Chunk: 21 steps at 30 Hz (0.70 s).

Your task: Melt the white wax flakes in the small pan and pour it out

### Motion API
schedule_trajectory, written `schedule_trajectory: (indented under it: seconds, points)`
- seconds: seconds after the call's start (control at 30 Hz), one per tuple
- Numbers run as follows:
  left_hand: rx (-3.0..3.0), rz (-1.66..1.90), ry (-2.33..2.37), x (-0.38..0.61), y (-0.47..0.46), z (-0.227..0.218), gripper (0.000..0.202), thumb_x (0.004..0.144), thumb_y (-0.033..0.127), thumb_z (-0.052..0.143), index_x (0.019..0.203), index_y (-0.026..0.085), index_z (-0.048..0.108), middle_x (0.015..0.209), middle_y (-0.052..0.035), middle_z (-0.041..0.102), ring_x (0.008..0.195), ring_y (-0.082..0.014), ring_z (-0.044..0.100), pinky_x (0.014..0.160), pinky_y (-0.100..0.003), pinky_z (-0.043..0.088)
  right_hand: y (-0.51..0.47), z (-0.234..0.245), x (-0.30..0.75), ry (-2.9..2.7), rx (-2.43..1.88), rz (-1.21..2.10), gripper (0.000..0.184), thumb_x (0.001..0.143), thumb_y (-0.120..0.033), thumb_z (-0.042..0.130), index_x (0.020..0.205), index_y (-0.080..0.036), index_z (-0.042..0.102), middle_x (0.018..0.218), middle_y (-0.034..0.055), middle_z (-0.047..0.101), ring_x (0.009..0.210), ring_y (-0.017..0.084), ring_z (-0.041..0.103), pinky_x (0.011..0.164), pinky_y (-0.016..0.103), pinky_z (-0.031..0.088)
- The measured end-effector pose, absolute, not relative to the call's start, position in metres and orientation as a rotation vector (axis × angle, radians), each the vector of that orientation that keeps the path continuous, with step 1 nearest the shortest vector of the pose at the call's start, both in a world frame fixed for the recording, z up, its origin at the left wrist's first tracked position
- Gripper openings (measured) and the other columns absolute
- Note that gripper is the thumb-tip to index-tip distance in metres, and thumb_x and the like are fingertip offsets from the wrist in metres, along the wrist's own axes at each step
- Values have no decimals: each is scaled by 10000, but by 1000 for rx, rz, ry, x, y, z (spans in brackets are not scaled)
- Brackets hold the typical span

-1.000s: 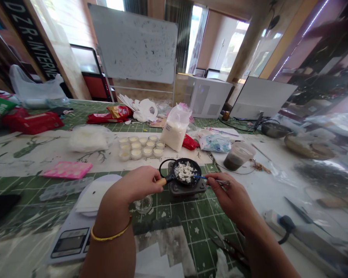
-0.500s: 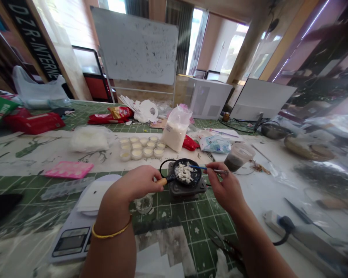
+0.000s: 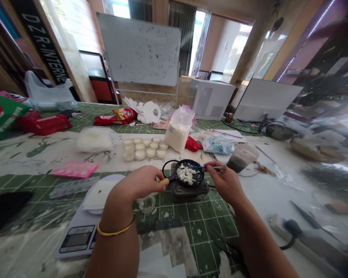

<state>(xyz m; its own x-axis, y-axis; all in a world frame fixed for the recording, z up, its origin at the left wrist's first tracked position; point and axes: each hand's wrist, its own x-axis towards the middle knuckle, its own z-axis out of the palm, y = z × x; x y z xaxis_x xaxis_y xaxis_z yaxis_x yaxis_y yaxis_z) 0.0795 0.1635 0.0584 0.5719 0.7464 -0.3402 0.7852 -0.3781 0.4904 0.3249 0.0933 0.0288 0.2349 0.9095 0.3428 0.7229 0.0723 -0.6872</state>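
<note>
On dark base (image 3: 181, 193): pan (image 3: 199, 180) clasped by handle (image 3: 164, 181) in left grip (image 3: 145, 180), blue stick (image 3: 195, 167) pinched in right grip (image 3: 224, 182); could scatter white lumps (image 3: 186, 175) if stirred hard.

left grip (image 3: 146, 180): pan handle (image 3: 164, 181) | right grip (image 3: 225, 182): blue-tipped rod (image 3: 196, 167) | pan (image 3: 200, 177): white chunks (image 3: 186, 175) inside, dark stand (image 3: 190, 194) beneath

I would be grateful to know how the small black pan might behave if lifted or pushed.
The small black pan would probably feel stiff, its round form and handle looking rigid. The white lumps seem loose and might slide if it tilts. It may tip fairly easily when pushed, since its handle juts beyond the dark stand beneath.
</note>
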Motion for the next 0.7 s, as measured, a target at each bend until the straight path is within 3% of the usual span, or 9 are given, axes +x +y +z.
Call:
schedule_trajectory:
  seconds: [0.23, 0.43, 0.57, 0.7]
  points:
    - [2192, -71, 1206, 80, 164, 57, 313, 666, 458, 505, 771, 202, 650, 587, 10, 540, 511, -103, 439, 475, -234, 262, 98, 21, 322, -1498, -1578, 444, 275, 834, -385, 463, 931, -173, 609, 822, 52, 697, 770, 187, 633, 720, 313, 446]
    - [2216, -65, 1198, 80, 163, 59, 309, 669, 450, 506, 764, 193, 649, 607, 0, 564, 529, -110, 450, 477, -233, 271, 94, 22, 316, -1535, -1546, 477, 276, 839, -377, 461, 955, -177, 612, 906, 63, 689, 883, 198, 622, 766, 316, 452]
    - [2219, -66, 1204, 79, 163, 57, 319, 677, 462, 495, 768, 196, 647, 609, 2, 572, 520, -109, 453, 473, -233, 275, 83, 31, 313, -1568, -1618, 415, 273, 840, -380, 458, 951, -189, 620, 893, 55, 685, 829, 195, 620, 729, 313, 462]
    - [2234, -64, 1219, 80, 163, 57, 294, 670, 448, 505, 752, 203, 644, 603, 5, 569, 532, -115, 463, 472, -236, 282, 74, 36, 308, -1728, -1582, 329, 250, 844, -347, 455, 946, -216, 642, 930, 51, 664, 874, 193, 596, 786, 333, 450]
